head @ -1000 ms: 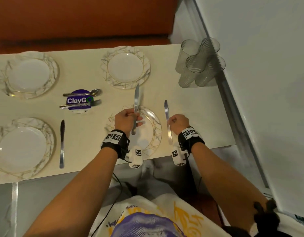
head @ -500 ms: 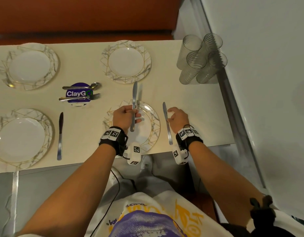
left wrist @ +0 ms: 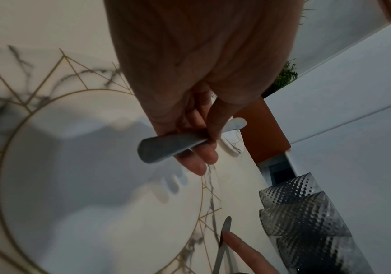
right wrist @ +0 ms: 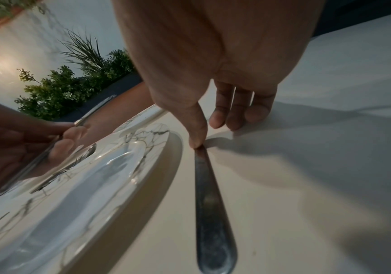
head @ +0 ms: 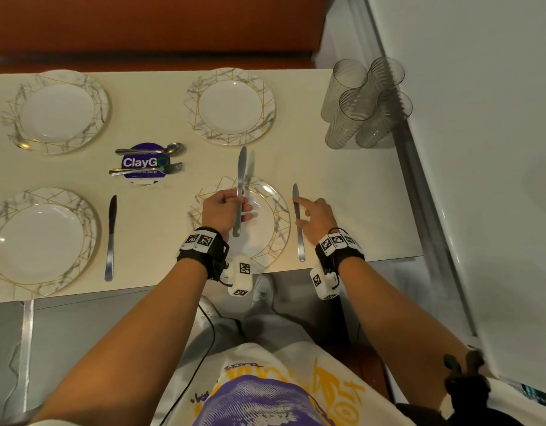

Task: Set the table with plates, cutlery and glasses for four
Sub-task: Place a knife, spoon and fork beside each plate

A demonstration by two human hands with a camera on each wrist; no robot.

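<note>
My left hand [head: 234, 207] grips a silver knife [head: 241, 176] by its handle, blade pointing away, above the near middle plate [head: 274, 210]. In the left wrist view the fingers [left wrist: 204, 148] pinch that knife [left wrist: 166, 148] over the plate [left wrist: 84, 194]. A second knife [head: 298, 229] lies on the table just right of this plate. My right hand [head: 311, 210] is beside it with index finger straight on the blade. In the right wrist view the thumb [right wrist: 198, 137] touches this knife [right wrist: 211, 213] and the other fingers rest on the table.
Three more marbled plates sit at the far middle [head: 230, 106], far left [head: 59, 113] and near left [head: 41, 241]. A knife [head: 111, 238] lies beside the near left plate. A spoon and fork [head: 148, 161] rest on a purple sticker. Several glasses [head: 364, 103] cluster at the far right corner.
My right hand has loosened from the right knife, its index finger now straight along the blade. The left hand still holds its knife over the plate.
</note>
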